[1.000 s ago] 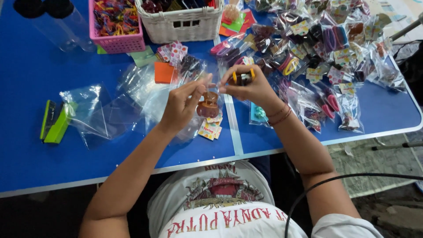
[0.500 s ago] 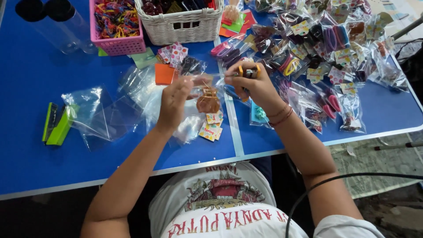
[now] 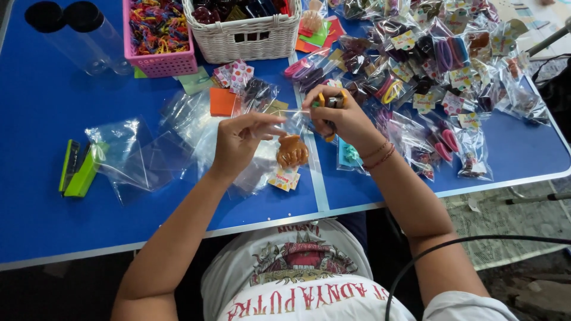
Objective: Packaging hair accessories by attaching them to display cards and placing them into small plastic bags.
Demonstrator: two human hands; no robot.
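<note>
the clear bag (image 3: 279, 128) hangs between both hands, mouth edge running left to right. the left hand (image 3: 238, 139) pinches one corner, the right hand (image 3: 339, 116) the other, also gripping a yellow-handled tool (image 3: 330, 101). a brown hair claw (image 3: 292, 151) sags inside, below and between them.

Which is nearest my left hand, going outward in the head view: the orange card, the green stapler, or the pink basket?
From the left hand:
1. Orange card, just above it on the table.
2. Pink basket, farther up toward the far edge.
3. Green stapler, far out to the left.
</note>
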